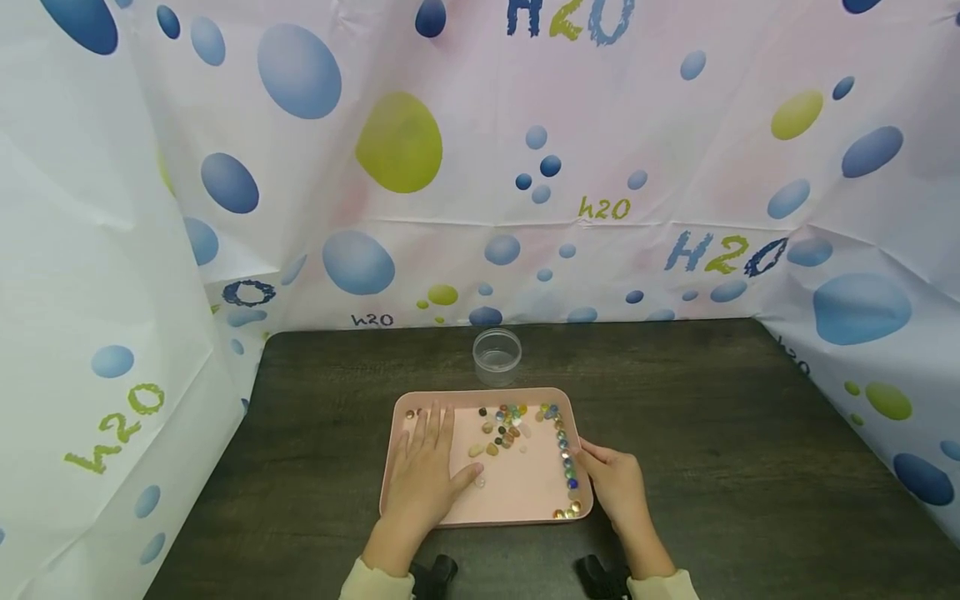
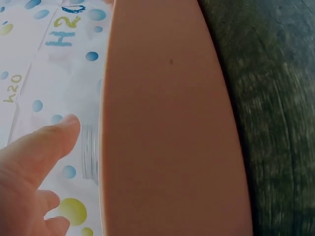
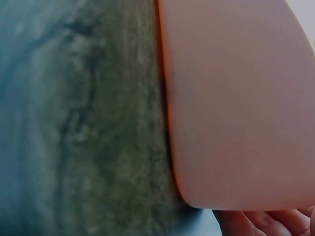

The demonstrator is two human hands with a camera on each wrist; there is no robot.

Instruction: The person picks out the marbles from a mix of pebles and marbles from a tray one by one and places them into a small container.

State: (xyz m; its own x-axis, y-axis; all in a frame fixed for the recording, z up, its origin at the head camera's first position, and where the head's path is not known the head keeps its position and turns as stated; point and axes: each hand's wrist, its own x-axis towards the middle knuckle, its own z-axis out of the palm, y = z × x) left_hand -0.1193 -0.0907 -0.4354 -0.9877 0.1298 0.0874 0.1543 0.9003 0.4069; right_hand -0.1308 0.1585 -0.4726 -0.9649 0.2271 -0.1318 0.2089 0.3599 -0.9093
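Note:
A pink rectangular tray (image 1: 525,492) holds several glossy beads and small stones. A line of coloured beads (image 1: 564,450) runs along its right side, and a loose cluster of beads and pebbles (image 1: 506,425) lies toward the upper middle. My left hand (image 1: 422,475) lies over the tray's left part, fingers straight, thumb pointing right near a small clear piece (image 1: 480,482). Whether its palm touches the tray cannot be told. At the right edge, my right hand (image 1: 615,483) grips the tray; the right wrist view shows its fingers (image 3: 270,222) by the tray's underside.
Behind the tray stands a clear round container (image 1: 497,357). Everything rests on a dark wood-grain table (image 1: 750,450). A white curtain-like sheet (image 1: 480,100) with blue and green dots encloses the back and sides.

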